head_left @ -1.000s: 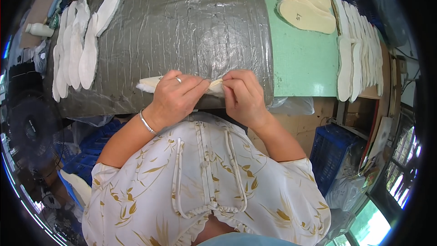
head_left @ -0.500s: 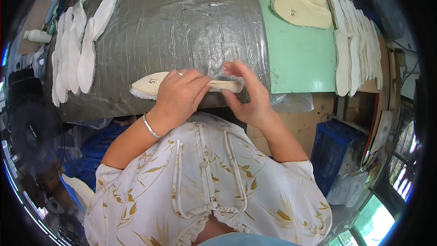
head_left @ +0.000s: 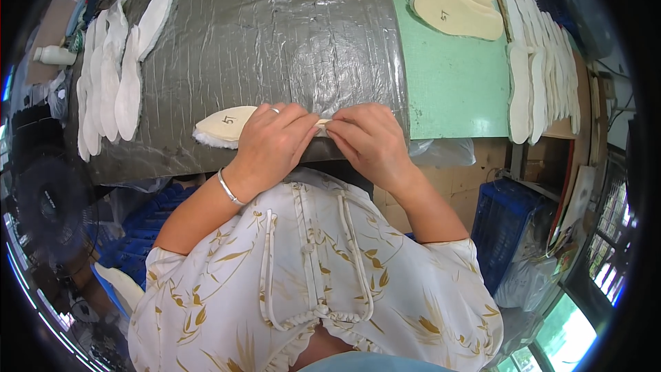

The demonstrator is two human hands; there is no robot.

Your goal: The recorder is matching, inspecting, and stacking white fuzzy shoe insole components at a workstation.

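A cream insole (head_left: 222, 125) with a white fleecy underside lies crosswise near the table's front edge, one end flat and facing up. My left hand (head_left: 270, 143) is closed on its middle. Just to the right, my right hand (head_left: 368, 139) pinches the insole's other part, which looks folded or narrowed between the two hands. The fingertips of both hands almost meet there. My right fingers cover most of that end.
Several white insoles (head_left: 109, 89) stand in a row at the left of the dark covered table (head_left: 275, 34). On the green mat (head_left: 447, 89) lies a stack of cream insoles (head_left: 458, 14); more insoles (head_left: 540, 76) line the right edge. A blue crate (head_left: 502, 234) stands below.
My right hand has gone from spread fingers to a pinch and moved left over the insole's right end. My left hand keeps its hold in about the same place.
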